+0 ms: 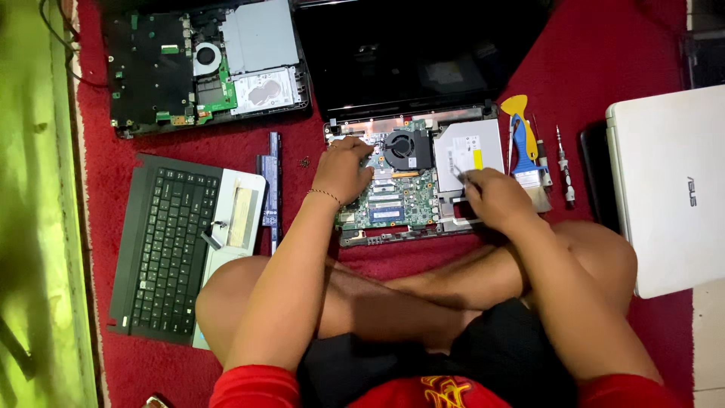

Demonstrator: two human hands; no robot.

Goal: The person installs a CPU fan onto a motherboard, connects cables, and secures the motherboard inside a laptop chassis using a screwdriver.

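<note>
The red carpet (574,83) covers the floor where the person sits cross-legged, and everything lies on it. Largest among the things in hand is the opened laptop base (411,181), just in front of the knees, with its dark lid (408,53) folded back flat behind it. As a judgement, this chassis is moderately heavy and stiff; it is best taken by its outer plastic edges, not by anything inside.

Within it sits the green motherboard (393,200), bare and studded with parts. It looks rigid but fragile, prone to cracking if flexed, and should be held only by its rim. The round black cooling fan (406,149) lies at its upper edge; light, with thin blades to avoid. To the right is the silver optical drive (468,151), a flat metal box, smooth and likely slippery, best gripped along its sides.

The left hand (343,170) rests curled, fingers down on the board's upper left corner, pressing rather than gripping anything I can make out. The right hand (495,198) is closed around a thin tool (458,175), its tip on the drive's lower left corner.

Nearby lie a removed keyboard panel (170,242), a black battery (269,189), a second opened laptop (208,64), a closed white laptop (668,189), a yellow pry tool (517,109) and a small screwdriver (563,162).
</note>
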